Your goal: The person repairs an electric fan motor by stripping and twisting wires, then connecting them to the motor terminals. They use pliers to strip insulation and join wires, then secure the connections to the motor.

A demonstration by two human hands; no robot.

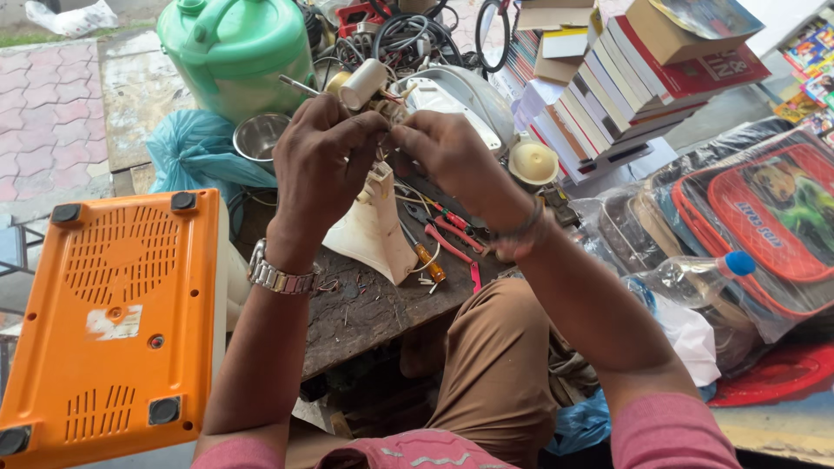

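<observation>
Two hands meet at upper centre: the left hand (323,143) and right hand (443,149) both pinch one small cylindrical motor part (363,84) with thin wires, though the exact grip is partly hidden. Below lies one cream plastic housing (375,227) on the dark wooden bench (365,313). One orange ribbed appliance base (109,317), lower left, bears a pale rectangular label. One green plastic jug (234,52) stands upper left; one stack of books (625,82) upper right.

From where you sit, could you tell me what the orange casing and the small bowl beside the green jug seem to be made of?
Orange casing: likely moulded plastic, matte, with vent slots and black rubber-like feet. Small bowl: apparently steel, shiny and reflective.
</observation>
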